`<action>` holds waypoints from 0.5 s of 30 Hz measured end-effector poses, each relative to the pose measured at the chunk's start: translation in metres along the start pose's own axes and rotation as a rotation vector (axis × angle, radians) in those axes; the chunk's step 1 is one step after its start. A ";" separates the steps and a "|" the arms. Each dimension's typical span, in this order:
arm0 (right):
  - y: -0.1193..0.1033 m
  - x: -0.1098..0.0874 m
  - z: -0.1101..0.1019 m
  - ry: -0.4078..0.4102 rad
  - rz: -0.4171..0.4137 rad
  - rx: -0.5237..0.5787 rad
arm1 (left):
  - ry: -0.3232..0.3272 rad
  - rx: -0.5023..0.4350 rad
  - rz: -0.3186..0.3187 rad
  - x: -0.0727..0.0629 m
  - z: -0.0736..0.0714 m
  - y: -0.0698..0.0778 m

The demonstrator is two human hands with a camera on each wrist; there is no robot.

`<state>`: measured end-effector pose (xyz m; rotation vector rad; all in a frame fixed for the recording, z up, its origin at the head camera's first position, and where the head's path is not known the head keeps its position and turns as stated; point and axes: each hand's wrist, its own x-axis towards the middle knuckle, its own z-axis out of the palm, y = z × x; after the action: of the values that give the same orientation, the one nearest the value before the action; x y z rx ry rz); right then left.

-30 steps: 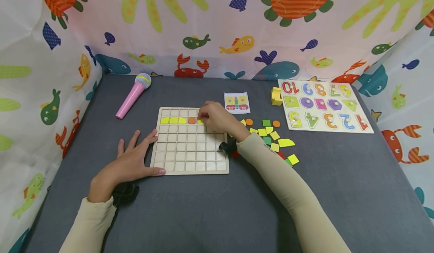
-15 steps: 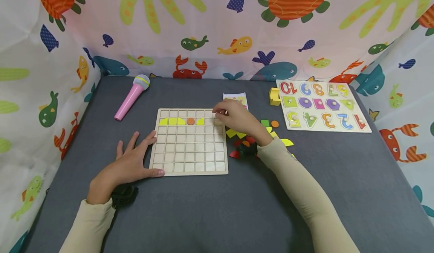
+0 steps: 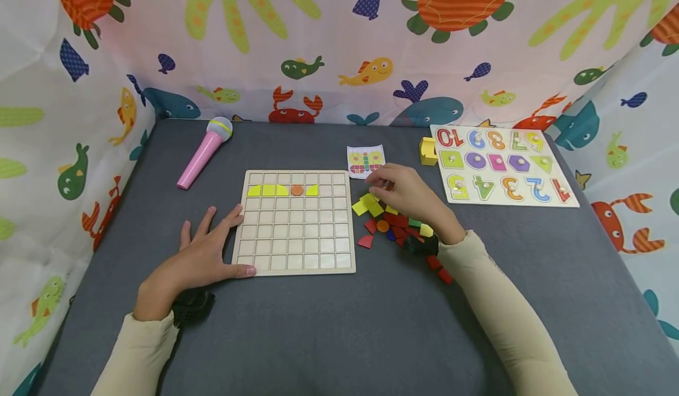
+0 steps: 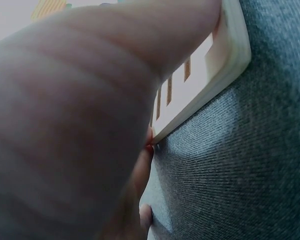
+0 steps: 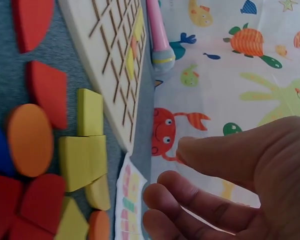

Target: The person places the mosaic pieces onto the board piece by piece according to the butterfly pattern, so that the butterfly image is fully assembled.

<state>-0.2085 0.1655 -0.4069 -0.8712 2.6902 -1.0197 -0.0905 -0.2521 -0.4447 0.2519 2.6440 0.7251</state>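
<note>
My left hand (image 3: 198, 254) rests at the left side of a wooden grid board (image 3: 297, 273), fingers spread and thumb on its near left corner. In the left wrist view the thumb side covers much of the board (image 4: 190, 100). Along one upper row of the board lie several yellow pieces (image 3: 269, 190) and an orange disc (image 3: 297, 190). My right hand (image 3: 405, 192) hovers over a pile of loose pieces, holding nothing. Its thumb (image 5: 220, 155) and fingers stand apart in the right wrist view. Below it are yellow squares (image 5: 82, 160), red pieces (image 5: 47, 92) and an orange disc (image 5: 31, 140).
A small pattern card (image 3: 366, 161) lies beyond the pile, beside the board's far right corner. A pink microphone (image 3: 201, 157) lies at the back left. Back right are a yellow block (image 3: 428, 151) and a number puzzle board (image 3: 506, 194). A printed curtain (image 3: 329, 25) hangs behind.
My right hand has let go of a yellow piece in the board's upper row and moved right, off the board to above the loose pieces. The left hand has stayed in place.
</note>
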 end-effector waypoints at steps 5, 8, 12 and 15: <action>0.003 -0.004 0.005 -0.052 -0.015 0.025 | -0.002 -0.002 0.005 -0.001 0.000 -0.001; 0.006 -0.003 0.010 -0.086 -0.031 0.002 | -0.003 -0.010 0.009 -0.001 0.000 0.000; 0.007 0.000 0.017 -0.113 -0.047 -0.034 | -0.001 -0.014 0.014 -0.002 0.000 0.001; 0.008 0.002 0.020 -0.121 -0.057 -0.053 | -0.003 -0.012 0.014 -0.002 -0.001 0.001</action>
<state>-0.2074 0.1575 -0.4269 -0.9915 2.6158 -0.8795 -0.0895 -0.2518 -0.4428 0.2680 2.6369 0.7450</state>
